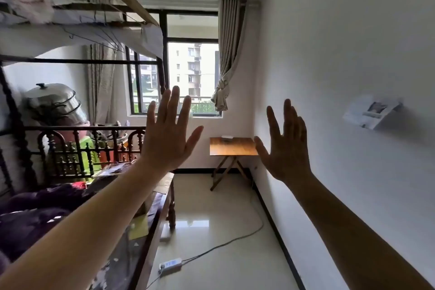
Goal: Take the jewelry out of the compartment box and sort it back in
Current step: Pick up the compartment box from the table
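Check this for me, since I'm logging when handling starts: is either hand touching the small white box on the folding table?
Apart. In the head view both hands, left and right, are raised open in mid-air, while the white box sits far off on the folding table.

Both arms extend forward, left hand (168, 135) and right hand (286, 146) raised side by side, apart, fingers spread, holding nothing. Behind them, a folding table (233, 146) stands against the far wall under the window (191, 70), with a small box (227, 138) on top. A bed (70, 190) runs along the left. A power strip (170, 265) lies on the floor (211, 231) beside the bed.
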The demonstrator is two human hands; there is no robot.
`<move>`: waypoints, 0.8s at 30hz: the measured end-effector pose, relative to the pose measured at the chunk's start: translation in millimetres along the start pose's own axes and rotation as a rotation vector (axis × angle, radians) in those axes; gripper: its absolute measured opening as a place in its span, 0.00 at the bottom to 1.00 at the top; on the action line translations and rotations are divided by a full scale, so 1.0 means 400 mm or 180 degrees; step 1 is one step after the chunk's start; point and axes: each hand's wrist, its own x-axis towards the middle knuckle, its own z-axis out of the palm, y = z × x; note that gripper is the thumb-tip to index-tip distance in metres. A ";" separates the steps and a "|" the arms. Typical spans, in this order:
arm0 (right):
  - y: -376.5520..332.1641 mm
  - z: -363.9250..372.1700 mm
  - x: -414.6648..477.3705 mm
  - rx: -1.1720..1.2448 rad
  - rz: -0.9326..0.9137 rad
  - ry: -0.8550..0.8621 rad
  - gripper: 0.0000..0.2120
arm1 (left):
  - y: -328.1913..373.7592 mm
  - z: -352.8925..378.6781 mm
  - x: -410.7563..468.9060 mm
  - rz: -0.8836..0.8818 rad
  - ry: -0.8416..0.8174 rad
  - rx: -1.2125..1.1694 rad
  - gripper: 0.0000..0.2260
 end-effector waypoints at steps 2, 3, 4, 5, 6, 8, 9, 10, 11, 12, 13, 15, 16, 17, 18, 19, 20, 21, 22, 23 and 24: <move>-0.037 0.095 0.011 0.0053 0.0069 -0.0100 0.36 | -0.048 0.071 -0.006 -0.0125 -0.0119 -0.0033 0.33; -0.052 0.151 0.018 0.0037 0.0092 -0.0162 0.36 | -0.076 0.118 -0.009 -0.0174 -0.0153 -0.0044 0.33; -0.068 0.207 0.020 0.0027 0.0102 -0.0275 0.37 | -0.103 0.166 -0.014 -0.0195 -0.0190 -0.0049 0.33; -0.082 0.264 0.023 0.0007 0.0067 -0.0323 0.37 | -0.127 0.211 -0.015 -0.0228 -0.0243 -0.0091 0.33; -0.093 0.312 0.028 -0.0010 -0.0025 -0.0388 0.38 | -0.151 0.255 -0.012 -0.0215 -0.0303 -0.0125 0.33; -0.097 0.398 0.045 -0.0075 -0.0137 -0.0432 0.38 | -0.192 0.337 0.004 -0.0165 -0.0300 -0.0120 0.33; -0.097 0.434 0.057 -0.0077 -0.0120 -0.0434 0.38 | -0.206 0.378 0.019 -0.0176 -0.0285 -0.0155 0.33; -0.094 0.470 0.070 -0.0069 -0.0077 -0.0465 0.38 | -0.216 0.419 0.036 -0.0239 -0.0316 -0.0214 0.33; -0.087 0.502 0.084 -0.0058 -0.0042 -0.0501 0.38 | -0.221 0.459 0.055 -0.0300 -0.0369 -0.0287 0.33; -0.075 0.534 0.096 -0.0056 -0.0025 -0.0515 0.38 | -0.222 0.503 0.072 -0.0333 -0.0389 -0.0328 0.33; -0.058 0.566 0.108 -0.0075 -0.0024 -0.0533 0.37 | -0.220 0.548 0.088 -0.0335 -0.0436 -0.0359 0.33; -0.015 0.637 0.128 -0.0073 0.0047 -0.0599 0.37 | -0.208 0.648 0.117 -0.0270 -0.0547 -0.0433 0.33; 0.012 0.679 0.136 -0.0060 0.0130 -0.0603 0.37 | -0.199 0.704 0.133 -0.0251 -0.0589 -0.0465 0.33; 0.039 0.723 0.143 -0.0036 0.0196 -0.0613 0.37 | -0.188 0.762 0.149 -0.0250 -0.0606 -0.0506 0.33; 0.067 0.768 0.152 -0.0014 0.0230 -0.0646 0.37 | -0.177 0.816 0.166 -0.0275 -0.0647 -0.0549 0.33; 0.096 0.815 0.161 0.0003 0.0230 -0.0666 0.37 | -0.166 0.872 0.183 -0.0291 -0.0685 -0.0572 0.33; 0.127 0.865 0.173 0.0006 0.0216 -0.0685 0.37 | -0.154 0.929 0.201 -0.0289 -0.0689 -0.0550 0.33; 0.158 0.915 0.188 0.0012 0.0227 -0.0695 0.36 | -0.144 0.986 0.220 -0.0285 -0.0713 -0.0518 0.34; 0.189 0.966 0.205 0.0039 0.0286 -0.0709 0.36 | -0.135 1.040 0.240 -0.0281 -0.0752 -0.0498 0.34; 0.220 1.015 0.226 0.0090 0.0374 -0.0724 0.37 | -0.130 1.094 0.266 -0.0279 -0.0800 -0.0496 0.34; 0.250 1.065 0.249 0.0138 0.0464 -0.0739 0.37 | -0.129 1.146 0.296 -0.0274 -0.0841 -0.0482 0.33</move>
